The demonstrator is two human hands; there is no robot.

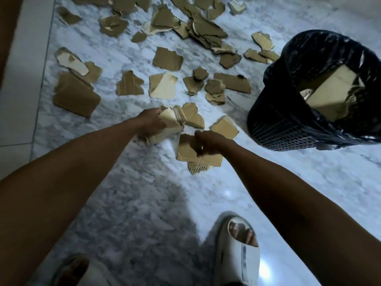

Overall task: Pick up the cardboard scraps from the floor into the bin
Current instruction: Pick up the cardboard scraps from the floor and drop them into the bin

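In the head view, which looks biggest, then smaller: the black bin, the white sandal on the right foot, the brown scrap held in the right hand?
1. Black bin, clearly largest.
2. White sandal.
3. Brown scrap in the right hand.
The sandal is nearer the camera, so its lead over the scrap is unsure.

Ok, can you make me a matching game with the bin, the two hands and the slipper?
Things:
1. bin
2. left hand
3. right hand
4. slipper

Descriptions:
A. white, on a foot
B. holds a pale bunch of scraps
C. black liner, cardboard already inside
D. grips a brown flat piece

Pairs: 1-C, 2-B, 3-D, 4-A
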